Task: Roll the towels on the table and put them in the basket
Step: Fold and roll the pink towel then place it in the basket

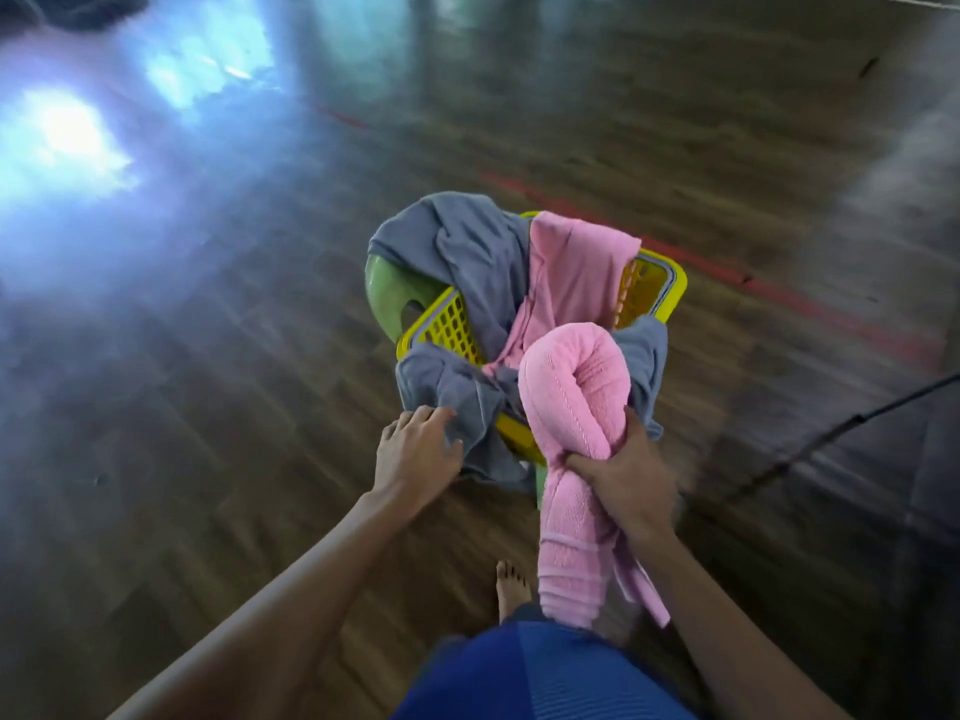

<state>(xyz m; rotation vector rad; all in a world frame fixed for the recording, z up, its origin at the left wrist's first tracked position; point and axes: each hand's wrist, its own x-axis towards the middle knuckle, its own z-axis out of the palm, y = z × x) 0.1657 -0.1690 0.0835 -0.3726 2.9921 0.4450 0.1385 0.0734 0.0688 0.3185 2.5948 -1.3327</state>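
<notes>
Pink towel roll (571,387), clamped mid-length in right fingers (597,467) above basket (670,288) rim, may sag open; left fingers (431,415) lie loose on draped grey towel (452,392).

Harsh blue-white glare blooms off the glossy wooden floor (675,122) at upper left, washing that corner out. Motion blur smears the boards all round, while the pink towel (571,376) at centre reads fairly sharp. The edges bend and the right side falls dim.

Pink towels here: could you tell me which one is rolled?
The rolled pink towel in the right hand; the other pink towel lies loose and unrolled across the yellow basket.
</notes>
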